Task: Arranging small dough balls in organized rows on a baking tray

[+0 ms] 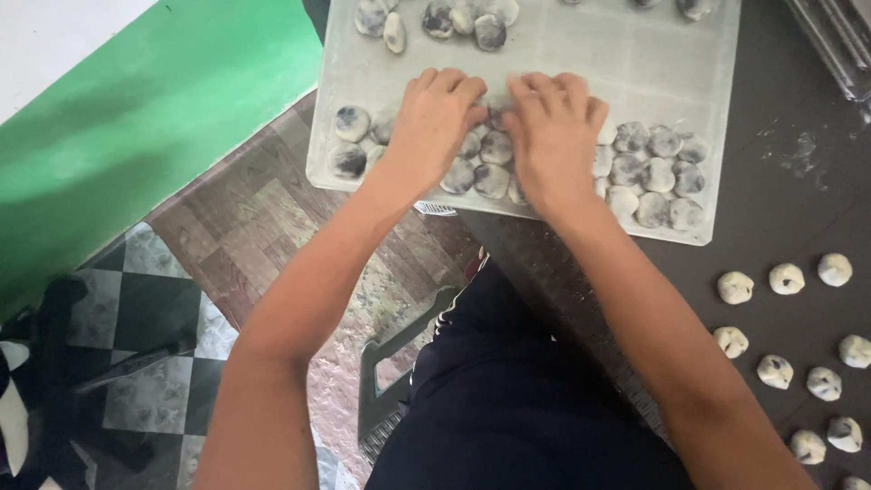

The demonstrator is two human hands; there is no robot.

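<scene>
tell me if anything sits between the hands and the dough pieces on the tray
Nothing visible does. The left hand and the right hand lie palm down directly on the row of dark-speckled dough pieces along the near edge of the pale tray, fingers touching them.

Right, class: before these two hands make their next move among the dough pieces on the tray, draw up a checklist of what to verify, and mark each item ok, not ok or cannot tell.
1. Both hands on the near row of dough pieces: ok; left hand and right hand rest there palm down.
2. Grip on any one piece: cannot tell, the fingertips are hidden.
3. Tray fully supported: not ok, its near left corner juts past the dark table over the floor.
4. Bare space in the tray's middle: ok.
5. Loose pieces on the table away from the forearm: ok.
</scene>
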